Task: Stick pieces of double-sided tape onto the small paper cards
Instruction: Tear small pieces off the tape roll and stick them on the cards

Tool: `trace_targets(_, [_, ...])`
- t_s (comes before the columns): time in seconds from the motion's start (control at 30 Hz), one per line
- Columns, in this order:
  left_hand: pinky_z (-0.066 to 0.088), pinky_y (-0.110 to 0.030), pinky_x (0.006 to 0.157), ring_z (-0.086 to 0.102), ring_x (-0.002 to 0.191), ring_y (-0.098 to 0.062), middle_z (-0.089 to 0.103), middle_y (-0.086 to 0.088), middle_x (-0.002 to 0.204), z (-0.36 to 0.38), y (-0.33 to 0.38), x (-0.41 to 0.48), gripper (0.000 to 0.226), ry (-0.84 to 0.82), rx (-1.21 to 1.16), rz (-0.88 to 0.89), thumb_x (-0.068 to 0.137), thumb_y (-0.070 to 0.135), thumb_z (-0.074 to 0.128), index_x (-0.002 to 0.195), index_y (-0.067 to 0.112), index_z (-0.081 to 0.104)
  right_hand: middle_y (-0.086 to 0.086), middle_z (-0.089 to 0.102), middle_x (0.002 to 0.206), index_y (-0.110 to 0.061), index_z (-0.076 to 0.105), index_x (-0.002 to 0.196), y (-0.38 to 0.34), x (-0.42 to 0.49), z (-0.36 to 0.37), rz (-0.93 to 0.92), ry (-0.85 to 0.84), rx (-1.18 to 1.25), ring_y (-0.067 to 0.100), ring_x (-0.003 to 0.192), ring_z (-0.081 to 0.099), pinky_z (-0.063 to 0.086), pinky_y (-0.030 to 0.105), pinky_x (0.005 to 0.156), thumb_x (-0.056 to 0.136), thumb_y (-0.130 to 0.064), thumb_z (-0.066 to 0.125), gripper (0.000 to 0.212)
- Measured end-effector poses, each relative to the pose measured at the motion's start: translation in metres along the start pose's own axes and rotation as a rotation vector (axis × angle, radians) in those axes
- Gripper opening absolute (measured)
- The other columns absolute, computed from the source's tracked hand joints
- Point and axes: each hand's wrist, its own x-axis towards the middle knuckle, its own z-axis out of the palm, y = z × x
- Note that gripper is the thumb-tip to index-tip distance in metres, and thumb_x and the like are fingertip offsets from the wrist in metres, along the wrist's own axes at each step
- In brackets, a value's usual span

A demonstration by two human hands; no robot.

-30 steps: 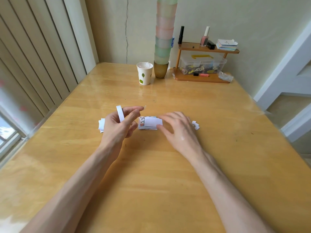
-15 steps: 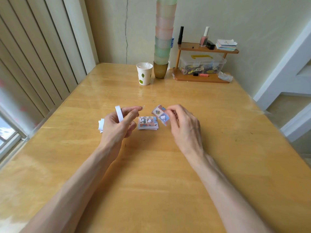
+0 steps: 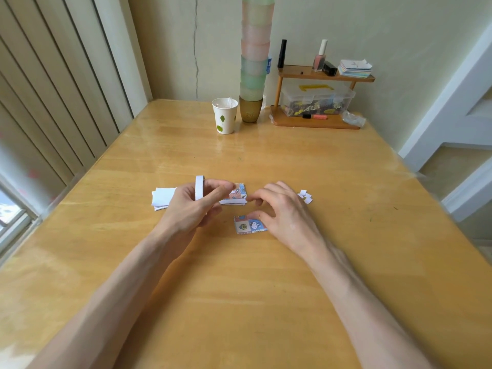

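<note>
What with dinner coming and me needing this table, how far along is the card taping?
Likely done: the white pile beside the left hand, plus white scraps at right, perhaps peeled backing. In hand: the left hand holds the tape roll; the right hand touches one patterned card laid alone. Left: that card and the card stack behind it.

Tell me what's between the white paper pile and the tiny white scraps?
In the head view: the left hand holding a tape roll, the stack of picture cards, then the right hand.
</note>
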Motion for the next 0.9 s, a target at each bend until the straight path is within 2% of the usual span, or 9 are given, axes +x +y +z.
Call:
trace_targets(0.07, [0.02, -0.029, 0.055, 0.037, 0.055, -0.011, 0.048, -0.003, 0.069, 0.0, 0.001, -0.002, 0.019, -0.035, -0.012, 0.008, 0.08, 0.041, 0.078, 0.079, 0.022, 0.077, -0.01, 0.063, 0.094, -0.02, 0.075, 0.114, -0.006, 0.0, -0.003, 0.088, 0.052, 0.111, 0.008, 0.091, 0.053, 0.037, 0.016, 0.08, 0.088, -0.016, 0.082, 0.026])
trace_targets(0.13, [0.017, -0.036, 0.061, 0.035, 0.058, -0.012, 0.045, -0.01, 0.084, 0.001, 0.003, -0.004, 0.019, -0.069, -0.016, 0.011, 0.08, 0.042, 0.078, 0.078, 0.024, 0.078, -0.007, 0.07, 0.102, -0.019, 0.074, 0.118, -0.017, 0.002, -0.008, 0.227, 0.075, 0.434, 0.01, 0.094, 0.063, 0.046, 0.021, 0.08, 0.094, -0.012, 0.075, 0.025])
trace_targets(0.2, [0.015, -0.038, 0.064, 0.031, 0.061, -0.014, 0.043, -0.01, 0.094, 0.003, 0.006, -0.007, 0.017, -0.096, -0.012, 0.017, 0.081, 0.042, 0.077, 0.08, 0.025, 0.079, 0.001, 0.075, 0.11, -0.016, 0.074, 0.12, -0.028, 0.003, -0.016, 0.34, 0.039, 0.771, 0.015, 0.102, 0.069, 0.055, 0.028, 0.087, 0.096, -0.005, 0.07, 0.028])
trace_targets(0.27, [0.015, -0.039, 0.064, 0.028, 0.064, -0.017, 0.041, -0.011, 0.094, 0.004, 0.007, -0.009, 0.015, -0.109, -0.005, 0.022, 0.084, 0.04, 0.076, 0.082, 0.026, 0.082, 0.002, 0.078, 0.112, -0.012, 0.076, 0.117, -0.035, 0.003, -0.021, 0.366, -0.008, 0.908, 0.015, 0.11, 0.071, 0.055, 0.025, 0.093, 0.096, -0.001, 0.067, 0.025])
trace_targets(0.43, [0.016, -0.039, 0.063, 0.031, 0.062, -0.015, 0.041, -0.012, 0.09, 0.002, 0.006, -0.007, 0.016, -0.101, 0.008, 0.02, 0.087, 0.038, 0.075, 0.083, 0.024, 0.081, 0.003, 0.079, 0.108, -0.005, 0.077, 0.102, -0.036, 0.001, -0.023, 0.375, 0.008, 0.961, 0.024, 0.109, 0.072, 0.059, 0.026, 0.085, 0.095, -0.004, 0.072, 0.009])
trace_targets(0.57, [0.017, -0.036, 0.06, 0.029, 0.062, -0.017, 0.04, -0.012, 0.088, 0.004, 0.005, -0.008, 0.013, -0.098, 0.009, 0.026, 0.086, 0.036, 0.076, 0.082, 0.024, 0.08, 0.003, 0.08, 0.103, -0.005, 0.078, 0.1, -0.036, 0.0, -0.022, 0.391, 0.019, 0.947, 0.029, 0.105, 0.071, 0.06, 0.027, 0.081, 0.092, -0.008, 0.077, 0.008])
trace_targets(0.67, [0.017, -0.035, 0.058, 0.028, 0.061, -0.018, 0.04, -0.012, 0.085, 0.003, 0.003, -0.007, 0.013, -0.079, 0.029, 0.043, 0.088, 0.033, 0.075, 0.081, 0.024, 0.08, 0.003, 0.08, 0.101, -0.007, 0.079, 0.098, -0.036, 0.0, -0.022, 0.426, 0.037, 0.93, 0.023, 0.099, 0.073, 0.059, 0.028, 0.084, 0.092, -0.013, 0.079, 0.009])
trace_targets(0.77, [0.017, -0.034, 0.056, 0.03, 0.059, -0.017, 0.041, -0.011, 0.084, 0.003, 0.003, -0.006, 0.013, -0.069, 0.035, 0.057, 0.088, 0.033, 0.076, 0.082, 0.024, 0.08, 0.002, 0.08, 0.096, -0.009, 0.079, 0.095, -0.035, 0.0, -0.022, 0.463, 0.054, 0.915, 0.013, 0.091, 0.072, 0.057, 0.034, 0.089, 0.091, -0.017, 0.08, 0.009])
trace_targets(0.9, [0.017, -0.034, 0.056, 0.03, 0.058, -0.018, 0.042, -0.011, 0.077, 0.002, -0.001, -0.004, 0.016, -0.055, 0.053, 0.071, 0.087, 0.035, 0.077, 0.086, 0.02, 0.081, 0.004, 0.08, 0.093, -0.011, 0.08, 0.092, -0.035, 0.0, -0.022, 0.502, 0.078, 0.882, 0.015, 0.088, 0.072, 0.058, 0.034, 0.085, 0.089, -0.021, 0.083, 0.01])
